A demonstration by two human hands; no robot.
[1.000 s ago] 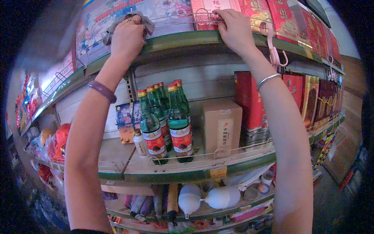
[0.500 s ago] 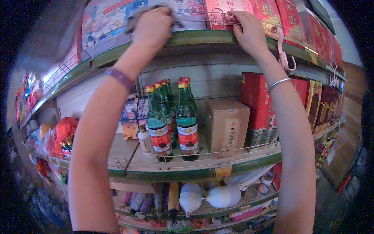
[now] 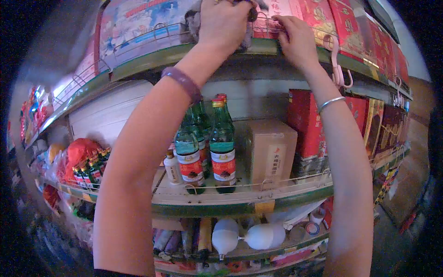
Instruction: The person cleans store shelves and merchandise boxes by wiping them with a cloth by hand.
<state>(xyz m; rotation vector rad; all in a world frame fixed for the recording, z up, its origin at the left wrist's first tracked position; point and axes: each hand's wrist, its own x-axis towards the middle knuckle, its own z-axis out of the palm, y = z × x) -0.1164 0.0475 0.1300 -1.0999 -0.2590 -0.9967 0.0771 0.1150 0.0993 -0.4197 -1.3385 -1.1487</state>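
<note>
Grey cloth (image 3: 192,22) is bunched in the grasping left hand (image 3: 222,25) above the top shelf's green edge (image 3: 153,59), while the right hand (image 3: 297,39) touches the wire rail (image 3: 266,29), its grip unclear; light, even pressure should spare the red boxes (image 3: 318,16).
</note>
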